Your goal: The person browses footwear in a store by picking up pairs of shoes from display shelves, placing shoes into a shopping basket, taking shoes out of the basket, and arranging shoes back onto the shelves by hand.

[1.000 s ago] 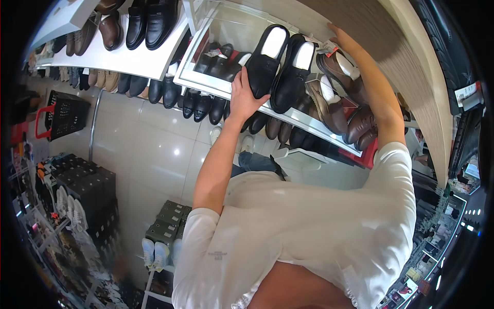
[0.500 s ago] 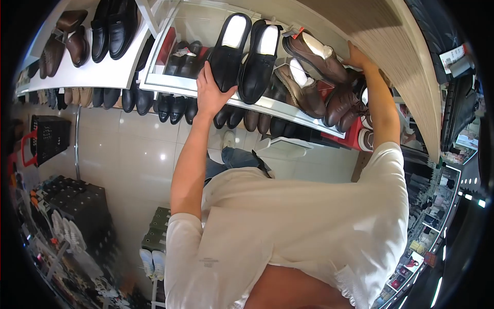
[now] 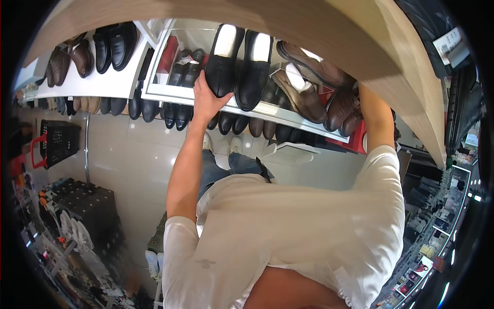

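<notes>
My left hand [image 3: 207,102] grips the toe of a black loafer [image 3: 222,72], with the fingers along its left side and the thumb at its right. White paper stuffing fills the shoe's opening. Beside it on the glass shelf stands a matching black loafer [image 3: 253,77], also stuffed with white. My right forearm [image 3: 377,116] reaches up at the right, past brown lace-up shoes [image 3: 342,107]. A wooden panel hides my right hand, so its fingers and anything in them do not show. A tan-brown shoe [image 3: 301,95] lies between the loafers and that arm.
The curved wooden panel [image 3: 329,26] crosses the top and right of the view. A white-edged glass shelf [image 3: 175,93] holds the shoes, with more pairs below. At the left are a black basket [image 3: 59,144] with red handle and dark stacked boxes [image 3: 85,198].
The view has shifted, and the wooden panel now covers more of the top. My right hand, visible before at the shelf's back, is now hidden. My left hand stays on the black loafer.
</notes>
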`<state>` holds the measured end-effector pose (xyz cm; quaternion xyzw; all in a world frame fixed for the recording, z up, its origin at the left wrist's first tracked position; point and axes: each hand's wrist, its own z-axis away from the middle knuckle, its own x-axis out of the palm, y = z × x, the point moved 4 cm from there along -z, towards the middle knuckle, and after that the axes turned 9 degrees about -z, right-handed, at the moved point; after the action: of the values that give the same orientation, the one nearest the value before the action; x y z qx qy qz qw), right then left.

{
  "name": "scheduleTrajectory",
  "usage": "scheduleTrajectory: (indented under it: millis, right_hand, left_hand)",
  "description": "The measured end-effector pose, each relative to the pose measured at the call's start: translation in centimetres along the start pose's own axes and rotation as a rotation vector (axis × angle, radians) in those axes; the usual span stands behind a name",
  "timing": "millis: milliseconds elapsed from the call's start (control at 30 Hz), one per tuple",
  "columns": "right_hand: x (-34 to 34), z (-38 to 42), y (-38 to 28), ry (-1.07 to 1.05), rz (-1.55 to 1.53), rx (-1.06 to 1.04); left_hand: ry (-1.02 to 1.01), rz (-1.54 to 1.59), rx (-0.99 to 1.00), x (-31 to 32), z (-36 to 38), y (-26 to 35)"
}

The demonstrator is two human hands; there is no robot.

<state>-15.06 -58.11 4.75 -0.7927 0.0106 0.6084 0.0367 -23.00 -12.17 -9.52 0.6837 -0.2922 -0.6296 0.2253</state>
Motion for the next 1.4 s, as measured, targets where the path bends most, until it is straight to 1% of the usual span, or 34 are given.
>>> scheduleTrajectory:
  millis: [67, 167, 267, 300, 367, 400, 467, 600, 667, 700, 733, 767, 800, 833, 867, 900, 967, 1000, 1033, 1067, 1100, 1167, 1233, 1300, 1333, 1400]
  right_hand:
    - [-2.5, 3.1, -2.6, 0.133, -0.059, -0.067]
    - [-4.2, 7.8, -5.7, 0.277, -0.116, -0.095]
    - [-3.2, 12.1, -7.1, 0.338, -0.155, -0.020]
    - [-2.4, 13.5, -7.3, 0.343, -0.162, 0.030]
    - [-0.4, 15.9, -6.2, 0.284, -0.189, 0.304]
    - [0.4, 16.4, -6.0, 0.287, -0.190, 0.312]
    - [1.8, 17.7, -5.1, 0.326, -0.226, 0.458]
    - [5.5, 17.8, -1.8, 0.297, -0.233, 0.569]
    - [6.4, 17.6, -1.1, 0.278, -0.172, 0.550]
    - [5.2, 17.5, -2.0, 0.283, -0.176, 0.563]
    - [2.9, 17.5, -4.3, 0.222, -0.185, 0.663]
    - [1.7, 18.0, -6.5, 0.162, -0.194, 0.763]
    - [1.6, 18.3, -8.8, 0.249, -0.308, 0.678]
    - [1.6, 18.5, -11.8, 0.286, -0.520, 0.586]
    - [2.6, 18.7, -14.9, 0.317, -0.655, 0.453]
    - [4.2, 18.9, -17.5, 0.167, -1.016, 0.540]
    - [7.0, 18.3, -21.5, 0.176, -0.868, 0.399]
    - [8.9, 17.9, -23.0, 0.117, -0.948, 0.454]
    - [10.2, 17.4, -24.1, 0.054, -1.029, 0.505]
    - [11.3, 16.9, -24.5, 0.011, -0.937, 0.547]
    - [10.8, 16.8, -25.0, 0.020, -0.949, 0.553]
    - [9.5, 16.4, -25.4, -0.050, -0.921, 0.620]
    - [10.3, 16.6, -25.5, -0.001, -0.976, 0.597]
    - [11.1, 17.1, -25.8, -0.020, -1.207, 0.651]
    - [10.9, 17.2, -25.7, 0.006, -1.261, 0.641]
    - [11.0, 17.4, -25.7, -0.019, -1.252, 0.648]
  left_hand:
    - [-0.038, 0.013, -0.079, -0.1, -0.8, 0.3]
    - [0.046, 0.045, -0.009, -0.2, -1.9, 1.3]
    - [0.061, -0.008, 0.024, 0.3, -2.6, 1.6]
    - [0.059, -0.010, 0.039, 0.4, -2.9, 1.6]
    - [0.045, -0.002, -0.004, 0.8, -2.8, 1.3]
    - [0.058, -0.018, 0.007, 0.7, -2.8, 1.4]
    - [0.045, -0.011, 0.007, 0.7, -3.1, 1.3]
    - [0.029, 0.029, 0.009, 0.7, -2.9, 1.2]
    - [0.041, 0.014, 0.030, 1.1, -2.8, 0.8]
    - [0.064, 0.004, 0.038, 1.1, -2.9, 0.6]
    - [0.026, -0.011, 0.008, 0.6, -2.8, 1.2]
    - [0.013, -0.017, 0.020, 0.6, -2.6, 1.2]
    - [0.012, 0.019, -0.023, 0.7, -2.8, 1.0]
    - [0.013, 0.054, -0.064, 0.8, -3.0, 0.8]
    - [0.018, 0.045, -0.062, 0.9, -3.1, 0.6]
    - [0.011, 0.036, -0.049, 1.0, -2.9, 0.3]
    - [0.009, 0.131, -0.084, 1.3, -3.3, -0.4]
    - [0.000, 0.205, -0.116, 1.6, -3.3, -1.2]
    - [-0.004, 0.198, -0.104, 1.2, -3.1, -1.0]
    - [-0.013, 0.237, -0.113, 0.9, -2.6, -1.0]
    - [-0.021, 0.271, -0.122, 0.4, -1.9, -1.0]
    - [0.012, 0.250, -0.109, -0.8, -0.6, -0.6]
    - [0.020, 0.259, -0.110, -1.6, 0.5, -0.9]
    - [0.037, 0.280, -0.131, -2.1, 1.7, -0.8]
    - [0.052, 0.307, -0.156, -2.4, 2.1, -0.7]
    - [0.050, 0.293, -0.178, -2.5, 2.7, -0.7]
